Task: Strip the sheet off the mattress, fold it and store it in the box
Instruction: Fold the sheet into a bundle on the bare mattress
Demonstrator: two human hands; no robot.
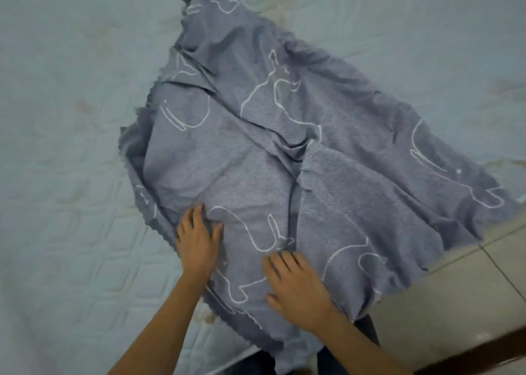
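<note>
The sheet is spread, rumpled and partly doubled over, on the mattress — its near right edge is draped past the mattress edge, above the floor. Its near end is pressed by the left hand, fingers spread, and by the right hand, fingers straight — neither is clenched.

Pale quilted mattress is noted bare, faintly stained, left of and beyond both hands. One item is laid directly on it: a grey sheet with white line drawings, creased, spread away from the hands. Left hand and right hand are rested flat on its near part. Right of the right hand, the sheet is hung past the mattress edge above tiled floor.
</note>
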